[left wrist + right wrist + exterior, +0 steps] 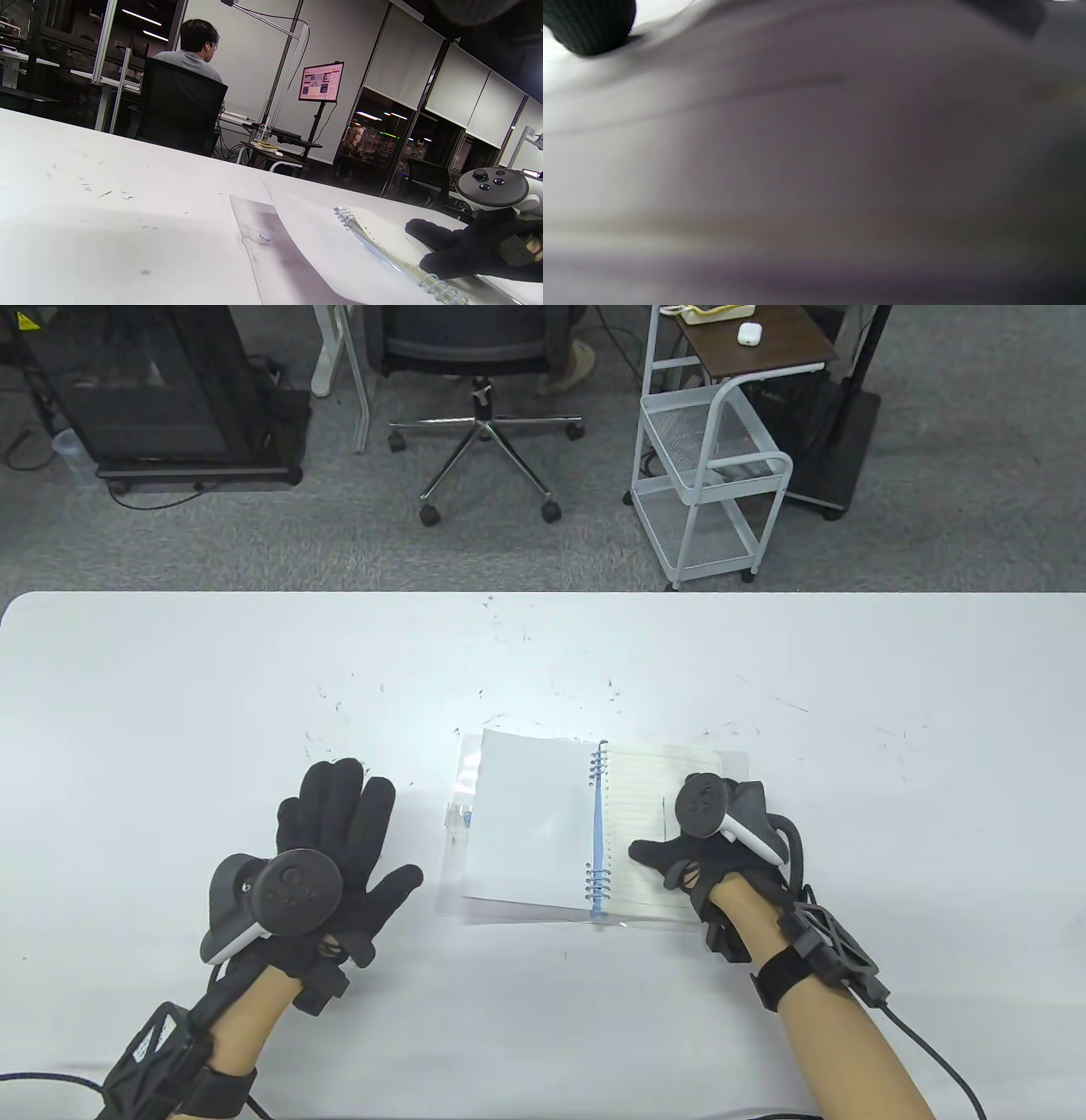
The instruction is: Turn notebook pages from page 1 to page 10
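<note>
On the white bench [170, 687], seen from the table view, the notebook [585, 831] lies open near the front edge, right of centre, on a clear plastic sleeve [458, 814]. Its blue spiral binding [599, 831] runs front to back; a blank white page [530, 823] lies flat on the left side, a lined page [653, 780] on the right. The right hand [704, 865] rests on the lined page, palm down, thumb pointing toward the binding; how its fingers lie is hidden under the tracker [704, 806]. The left hand [339, 848] lies well apart from the notebook on its left, fingers spread and extended, gripping nothing. Beyond the bench stand an office chair [484, 381] and a white wire cart [713, 483].

From the left wrist view, the notebook [339, 250] appears low and right, with the sleeve [258, 228] projecting beneath it. The right hand [475, 250] presses on the lined page beside the spiral binding [352, 220]. A seated person [191, 55] and a lit monitor [321, 81] occupy the background.

From the right wrist view, the frame is filled by a blurred pale surface; one dark gloved fingertip [589, 23] shows at top left. Whether the fingers pinch a page cannot be told.
</note>
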`<state>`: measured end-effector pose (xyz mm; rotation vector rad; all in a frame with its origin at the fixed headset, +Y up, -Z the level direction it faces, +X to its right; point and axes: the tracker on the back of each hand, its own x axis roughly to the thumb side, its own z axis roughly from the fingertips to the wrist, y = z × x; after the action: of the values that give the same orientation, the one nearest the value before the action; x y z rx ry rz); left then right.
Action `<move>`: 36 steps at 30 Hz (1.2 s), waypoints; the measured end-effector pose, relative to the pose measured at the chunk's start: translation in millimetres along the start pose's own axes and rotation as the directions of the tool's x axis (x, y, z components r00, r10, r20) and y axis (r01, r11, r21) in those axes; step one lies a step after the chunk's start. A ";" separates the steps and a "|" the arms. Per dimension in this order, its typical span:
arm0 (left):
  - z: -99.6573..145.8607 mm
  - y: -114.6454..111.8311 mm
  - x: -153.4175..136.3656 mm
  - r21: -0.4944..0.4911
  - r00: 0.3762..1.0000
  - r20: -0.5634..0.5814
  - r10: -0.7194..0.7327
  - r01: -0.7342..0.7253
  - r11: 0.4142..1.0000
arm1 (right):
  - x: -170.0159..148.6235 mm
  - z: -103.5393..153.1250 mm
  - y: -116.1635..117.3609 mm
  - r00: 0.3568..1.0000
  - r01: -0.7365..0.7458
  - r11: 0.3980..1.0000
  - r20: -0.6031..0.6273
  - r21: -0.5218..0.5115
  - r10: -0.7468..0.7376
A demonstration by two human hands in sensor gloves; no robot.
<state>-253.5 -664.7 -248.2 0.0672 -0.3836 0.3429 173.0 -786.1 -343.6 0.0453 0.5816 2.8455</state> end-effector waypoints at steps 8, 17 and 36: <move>0.7 0.1 0.4 0.003 1.000 0.005 0.002 -0.002 1.000 | 3.2 3.8 -2.7 1.000 0.006 0.998 -0.020 -0.065 -0.008; 1.5 1.4 0.6 0.009 1.000 0.001 0.004 -0.004 1.000 | 27.1 12.8 -5.8 0.998 -0.056 0.984 0.009 -0.168 0.058; 2.7 5.2 -0.6 0.020 1.000 -0.004 0.016 -0.016 1.000 | -1.6 30.7 -47.8 0.884 0.457 0.859 0.007 -0.230 -0.468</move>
<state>-256.8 -660.4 -245.9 0.0830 -0.3772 0.3629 187.6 -732.0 -334.0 -0.1816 0.2288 2.4217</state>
